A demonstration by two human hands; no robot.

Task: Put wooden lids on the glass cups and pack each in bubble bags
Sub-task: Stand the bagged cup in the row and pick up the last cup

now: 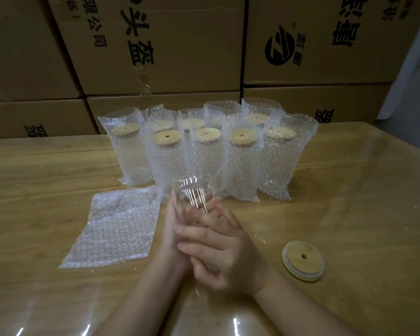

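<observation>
A clear, lidless glass cup (192,197) is held just above the pale wooden bench (349,190) near the middle of the view. It is tipped so that its base points to 12 o'clock and its mouth points back to 6 o'clock, toward the person. Both bare hands are wrapped round it. The left grip (174,224) clamps the cup's 9 o'clock side with its fingers running up along the glass. The right grip (226,255) lies over the top from 4 o'clock, its fingers curled across the cup's lower half and overlapping the left ones. More fingertips show blurred through the glass.

From the hands, a flat, empty bubble-wrap bag (114,226) lies on the bench at 9 o'clock, just beside the left wrist. A loose round wooden lid with a small centre hole (303,260) lies flat at 4 o'clock, apart from the right grip. At 12 o'clock stand two close rows of bubble-bagged cups with wooden lids (207,151), upright and touching one another. Behind them, past the far edge of the bench, brown cardboard cartons with black printing (155,44) are stacked as a wall.
</observation>
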